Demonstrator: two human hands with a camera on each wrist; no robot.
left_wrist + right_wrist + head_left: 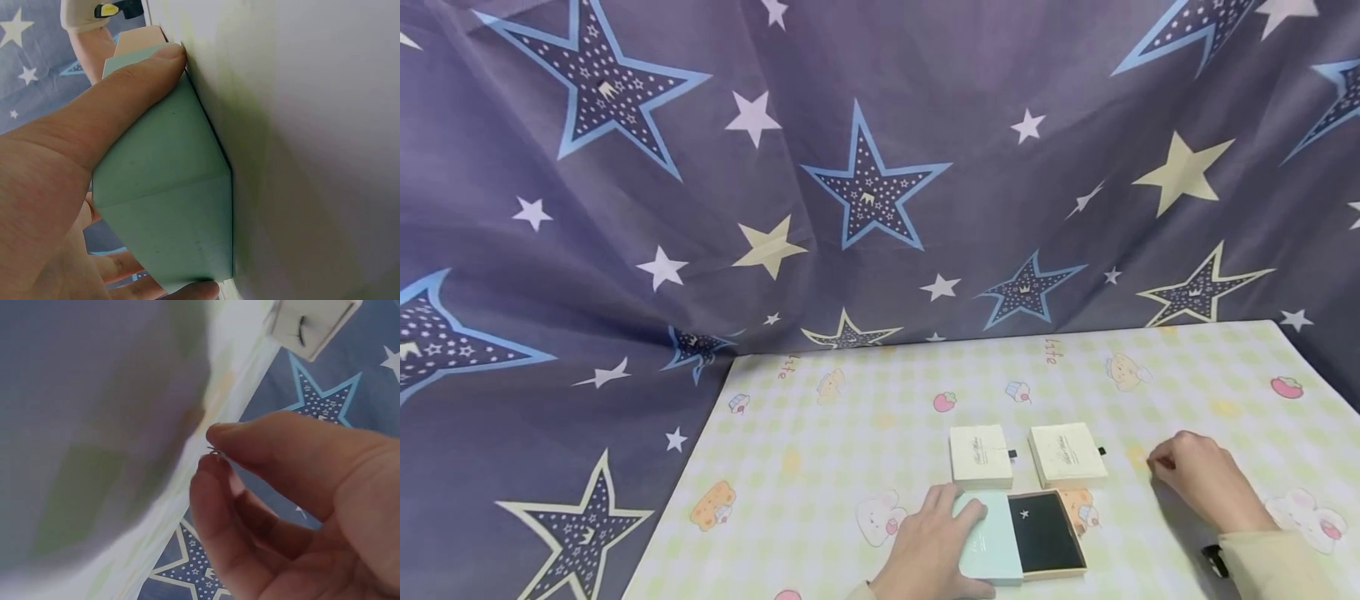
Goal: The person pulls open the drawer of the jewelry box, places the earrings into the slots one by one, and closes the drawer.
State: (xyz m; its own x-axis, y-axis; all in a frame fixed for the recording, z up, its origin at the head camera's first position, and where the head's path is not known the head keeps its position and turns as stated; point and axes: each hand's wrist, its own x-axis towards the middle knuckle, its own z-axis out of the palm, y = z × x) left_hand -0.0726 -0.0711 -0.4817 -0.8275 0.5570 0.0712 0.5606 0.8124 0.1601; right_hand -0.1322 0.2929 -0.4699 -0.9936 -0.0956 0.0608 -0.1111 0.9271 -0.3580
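Observation:
My left hand [928, 542] grips the mint-green sleeve [988, 546] of a small drawer-style jewellery box on the table. The drawer [1048, 537] is slid out to the right, showing a black pad with a small silver star [1024, 514] near its upper left. In the left wrist view, my thumb [140, 84] lies along one side of the green sleeve [169, 150] and fingers wrap its other side. To the right of the boxes, my right hand [1206, 479] pinches a tiny silvery thing [215, 450] between thumb and fingertip, low over the tablecloth. Its exact kind I cannot tell.
Two closed cream boxes with dark pull tabs stand behind the green one, a left box [981, 457] and a right box [1067, 454]. The checked tablecloth [820, 500] carries printed cartoons. A dark star-patterned curtain [880, 275] hangs along the table's back and left.

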